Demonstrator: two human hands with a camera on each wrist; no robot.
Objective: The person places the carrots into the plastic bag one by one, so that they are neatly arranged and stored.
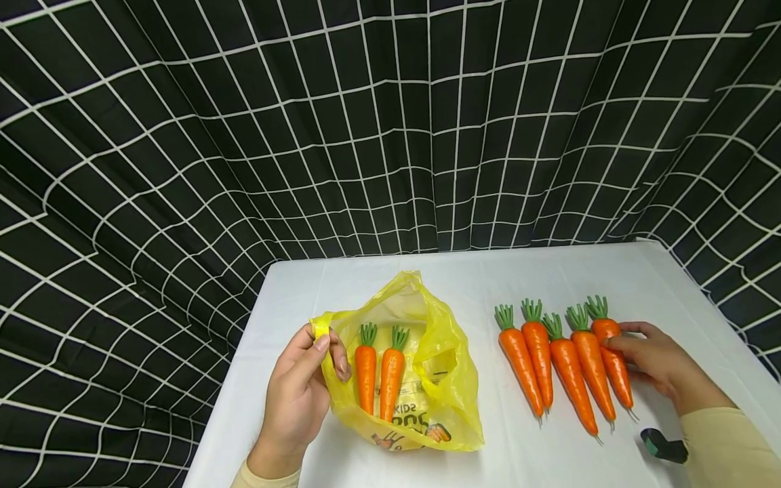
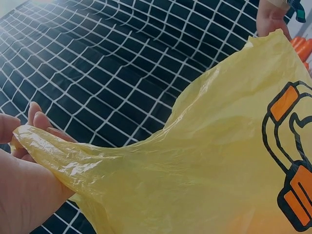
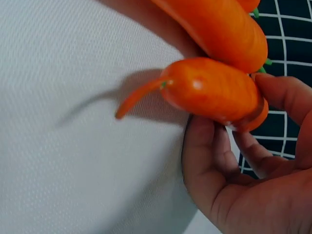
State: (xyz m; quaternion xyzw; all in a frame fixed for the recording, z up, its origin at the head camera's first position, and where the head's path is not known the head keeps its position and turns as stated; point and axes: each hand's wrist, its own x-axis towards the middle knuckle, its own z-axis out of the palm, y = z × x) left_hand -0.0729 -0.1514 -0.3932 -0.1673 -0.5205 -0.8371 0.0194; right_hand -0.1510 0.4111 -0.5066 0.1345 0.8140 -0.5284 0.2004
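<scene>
My left hand pinches the left edge of a yellow plastic bag between thumb and fingers, and the bag's mouth gapes. Two orange carrots with green tops lie inside, a left one and a right one. In the left wrist view the bag stretches away from the fingers. Over on the right, my right hand holds the rightmost carrot of a row, thumb on one side and fingers on the other. The right wrist view has this carrot close up, its thin root tip pointing toward the camera.
Several more carrots lie side by side on the white table, left of the held one. Part of a black strap shows at the right wrist. A black curtain with white grid lines surrounds the table's back and sides.
</scene>
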